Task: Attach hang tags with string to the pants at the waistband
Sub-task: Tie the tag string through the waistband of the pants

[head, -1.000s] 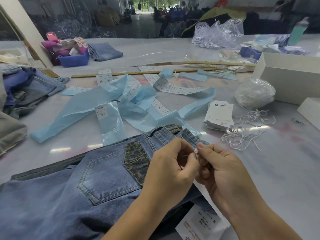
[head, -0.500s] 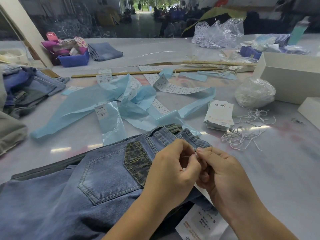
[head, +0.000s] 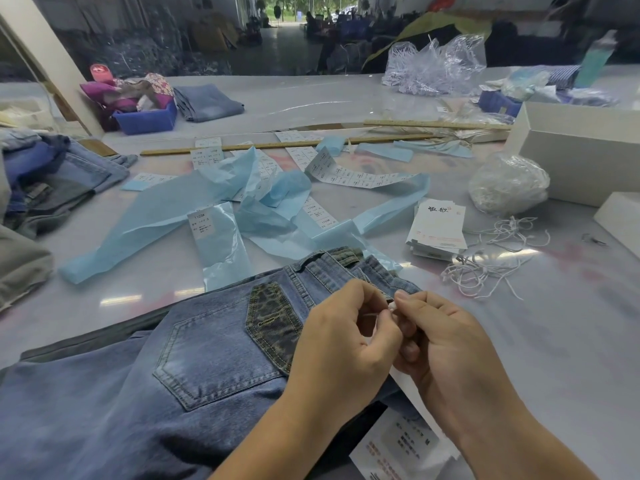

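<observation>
Both hands meet over the waistband of the jeans, which lie back-up on the table. Left hand and right hand each have fingers curled, pinching a white string between them. One hang tag lies under the right wrist; tag stack and loose strings beyond the waistband
</observation>
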{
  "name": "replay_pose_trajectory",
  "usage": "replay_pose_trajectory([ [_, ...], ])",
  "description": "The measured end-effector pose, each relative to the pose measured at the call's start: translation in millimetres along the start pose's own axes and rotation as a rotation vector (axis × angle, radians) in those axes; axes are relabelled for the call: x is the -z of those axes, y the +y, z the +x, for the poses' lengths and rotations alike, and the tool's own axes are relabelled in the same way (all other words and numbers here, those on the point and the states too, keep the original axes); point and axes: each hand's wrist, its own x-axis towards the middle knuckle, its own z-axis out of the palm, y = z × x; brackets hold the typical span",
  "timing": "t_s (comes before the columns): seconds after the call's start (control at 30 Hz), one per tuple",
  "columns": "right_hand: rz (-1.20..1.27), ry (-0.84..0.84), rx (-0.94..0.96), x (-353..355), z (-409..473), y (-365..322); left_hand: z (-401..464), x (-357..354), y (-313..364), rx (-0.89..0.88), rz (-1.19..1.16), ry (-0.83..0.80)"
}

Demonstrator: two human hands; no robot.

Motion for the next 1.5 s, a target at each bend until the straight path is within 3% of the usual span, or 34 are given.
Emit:
replay_pose_trajectory([
  [1.1, -0.094, -0.028, 0.064, 3.3, 2.9, 3.1, 1.2, 0.9, -5.1, 0.013, -0.036, -0.018],
  [1.3, -0.151, -0.049, 0.102, 6.5, 2.2, 2.3, 4.3, 8.6, -18.2, 0.021, -0.135, -0.138],
  [1.5, -0.188, -0.176, 0.047, 8.3, -0.6, -2.1, 18.7, 25.2, -30.2, 0.132, -0.365, -0.384],
])
